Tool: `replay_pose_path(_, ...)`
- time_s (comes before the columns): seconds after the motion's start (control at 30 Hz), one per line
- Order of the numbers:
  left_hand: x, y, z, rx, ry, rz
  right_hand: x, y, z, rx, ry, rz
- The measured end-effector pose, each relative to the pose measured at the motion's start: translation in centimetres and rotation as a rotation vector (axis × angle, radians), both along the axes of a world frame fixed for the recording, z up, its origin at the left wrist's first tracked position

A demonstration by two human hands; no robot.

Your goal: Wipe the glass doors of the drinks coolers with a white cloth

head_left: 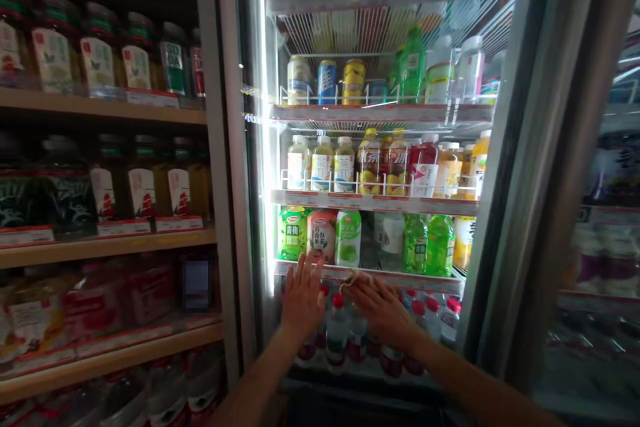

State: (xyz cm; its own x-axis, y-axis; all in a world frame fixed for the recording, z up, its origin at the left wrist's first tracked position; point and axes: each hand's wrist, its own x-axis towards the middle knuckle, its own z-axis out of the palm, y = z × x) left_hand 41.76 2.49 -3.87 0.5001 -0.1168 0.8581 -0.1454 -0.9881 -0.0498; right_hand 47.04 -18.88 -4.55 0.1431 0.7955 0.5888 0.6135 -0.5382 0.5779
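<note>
My left hand [303,295] is raised with its fingers stretched out, in front of the lower shelf edge of a lit drinks fridge. Nothing shows in it. To its right, my right hand [377,310] lies with fingers together over a crumpled beige cloth [353,277], whose edge sticks out past the fingertips. Faint reflections suggest a glass door pane [253,147] before the shelves; whether either hand touches it I cannot tell. Just above the hands stand a green carton [293,233], a red carton [321,235] and a green-and-white bottle [349,238]. Red-capped bottles [337,330] are partly hidden behind my hands.
Higher fridge shelves hold tea bottles [323,163] and cans [327,82]. A metal door frame [543,167] rises on the right. On the left, wooden shelves [105,240] carry rows of bottles and price labels. Another fridge section [610,247] shows at far right.
</note>
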Motion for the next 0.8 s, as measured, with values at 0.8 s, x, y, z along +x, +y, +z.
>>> replay_pose_path(0.8,0.2,6.9,0.2,-0.158,0.007,0.157,0.1,8.5,2.8,0.087,-0.001,0.035)
